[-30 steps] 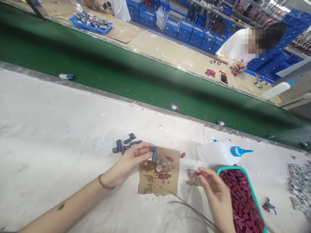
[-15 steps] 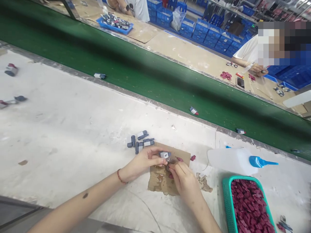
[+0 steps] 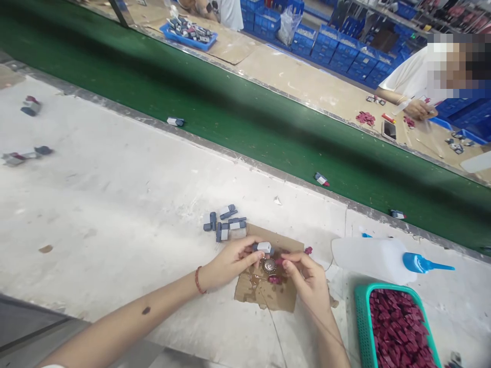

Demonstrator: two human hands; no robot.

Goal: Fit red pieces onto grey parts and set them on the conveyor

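My left hand (image 3: 230, 261) pinches a small grey-blue and white plastic part (image 3: 264, 248) over a scrap of brown cardboard (image 3: 268, 297). My right hand (image 3: 310, 278) holds a small dark-red piece (image 3: 281, 261) at its fingertips, right next to the part. Between the two hands a round metal cap (image 3: 269, 265) sits in a wet glue puddle on the cardboard, with another red piece (image 3: 273, 279) beside it. A cluster of several grey-blue parts (image 3: 224, 224) lies on the white table just left of the cardboard.
A white glue bottle with a blue nozzle (image 3: 383, 254) lies to the right. A teal basket (image 3: 361, 317) holds many red pieces. The green conveyor belt (image 3: 238, 117) carries small parts (image 3: 321, 179). Another person (image 3: 412, 82) works across the belt. Loose parts (image 3: 26, 153) lie far left.
My right hand came from near the basket to the cardboard with a red piece and now holds it beside the part. The camera view shifted right and down.
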